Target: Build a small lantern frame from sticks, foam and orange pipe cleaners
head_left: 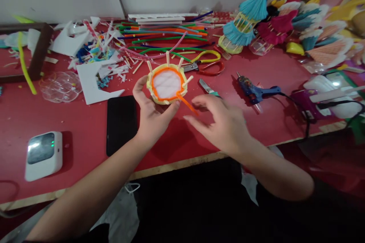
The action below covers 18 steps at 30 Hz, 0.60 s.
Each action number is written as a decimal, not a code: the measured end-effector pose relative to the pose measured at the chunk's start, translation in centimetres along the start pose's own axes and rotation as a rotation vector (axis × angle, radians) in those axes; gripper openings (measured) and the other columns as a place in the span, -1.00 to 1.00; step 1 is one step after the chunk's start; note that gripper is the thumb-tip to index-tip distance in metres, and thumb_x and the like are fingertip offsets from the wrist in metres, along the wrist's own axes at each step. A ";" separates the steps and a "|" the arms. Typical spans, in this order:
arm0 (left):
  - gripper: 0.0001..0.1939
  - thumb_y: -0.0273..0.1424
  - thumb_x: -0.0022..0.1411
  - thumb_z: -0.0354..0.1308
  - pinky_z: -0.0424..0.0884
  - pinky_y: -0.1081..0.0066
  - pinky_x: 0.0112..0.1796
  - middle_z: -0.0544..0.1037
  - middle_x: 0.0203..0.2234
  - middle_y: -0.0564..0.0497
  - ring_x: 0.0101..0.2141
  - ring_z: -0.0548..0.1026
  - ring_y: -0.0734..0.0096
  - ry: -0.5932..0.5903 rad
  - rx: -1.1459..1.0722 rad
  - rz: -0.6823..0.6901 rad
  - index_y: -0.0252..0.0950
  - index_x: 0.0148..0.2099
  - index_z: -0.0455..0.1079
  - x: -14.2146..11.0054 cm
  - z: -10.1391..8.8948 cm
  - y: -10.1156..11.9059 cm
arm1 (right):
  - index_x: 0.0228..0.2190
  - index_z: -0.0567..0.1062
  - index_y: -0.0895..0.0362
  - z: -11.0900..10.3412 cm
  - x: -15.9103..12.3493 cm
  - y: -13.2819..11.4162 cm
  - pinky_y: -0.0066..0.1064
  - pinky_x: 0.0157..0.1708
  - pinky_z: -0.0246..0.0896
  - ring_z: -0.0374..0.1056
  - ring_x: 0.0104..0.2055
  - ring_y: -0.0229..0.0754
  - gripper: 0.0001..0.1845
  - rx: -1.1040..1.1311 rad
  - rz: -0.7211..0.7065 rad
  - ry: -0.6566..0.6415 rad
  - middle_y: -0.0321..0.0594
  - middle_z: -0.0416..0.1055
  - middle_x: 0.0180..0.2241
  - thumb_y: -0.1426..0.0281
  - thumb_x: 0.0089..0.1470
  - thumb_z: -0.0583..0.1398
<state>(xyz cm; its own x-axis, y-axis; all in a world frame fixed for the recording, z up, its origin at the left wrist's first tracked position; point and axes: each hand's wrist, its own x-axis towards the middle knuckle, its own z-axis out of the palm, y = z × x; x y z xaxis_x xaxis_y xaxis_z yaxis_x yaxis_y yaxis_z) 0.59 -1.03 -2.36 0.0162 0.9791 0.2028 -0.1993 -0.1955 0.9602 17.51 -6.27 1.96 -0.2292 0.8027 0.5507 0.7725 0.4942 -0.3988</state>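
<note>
My left hand grips a round pale-yellow craft base from its left and near side, thumb at the near rim. Several short wooden sticks stand up around its edge, and its middle is whitish. An orange pipe cleaner lies in a ring inside the rim, its loose tail pointing out to the lower right. Beside that tail, my right hand is open, with thumb and forefinger apart; its other fingers are partly hidden.
Scissors, a craft knife and a glue gun lie beyond my hands. A black phone and a white device are on the left. Pipe cleaners and finished paper-covered crafts are at the back.
</note>
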 end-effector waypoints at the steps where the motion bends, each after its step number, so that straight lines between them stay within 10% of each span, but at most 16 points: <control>1: -0.09 -0.18 -0.02 0.54 0.53 0.10 0.03 0.39 0.12 -0.10 0.01 0.57 0.15 -0.006 0.000 -0.002 -0.02 0.17 -0.03 0.0 0.0 0.0 | -0.09 0.48 0.11 0.8 0.1 -0.5 -0.33 -0.21 0.54 0.59 -0.20 -0.14 -0.79 -0.004 -0.039 0.027 -0.14 0.63 -0.21 0.44 0.22 0.26; 18: -0.18 -0.34 0.01 0.50 0.60 0.21 -0.09 0.54 -0.13 0.04 -0.23 0.64 0.31 -0.003 -0.146 -0.182 -0.03 0.16 0.06 -0.6 0.5 1.1 | -0.12 0.61 0.15 1.7 0.6 0.8 -0.27 -0.16 0.44 0.44 -0.26 -0.16 -0.70 -0.121 -0.249 0.149 -0.14 0.57 -0.31 0.57 0.32 0.09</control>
<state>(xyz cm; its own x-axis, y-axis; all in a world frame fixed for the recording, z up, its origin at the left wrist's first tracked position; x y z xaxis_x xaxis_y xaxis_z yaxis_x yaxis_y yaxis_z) 0.89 -1.81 -1.29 0.0675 0.9973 0.0295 -0.3326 -0.0054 0.9431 16.99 -4.81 0.69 -0.3377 0.6001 0.7252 0.7705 0.6187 -0.1531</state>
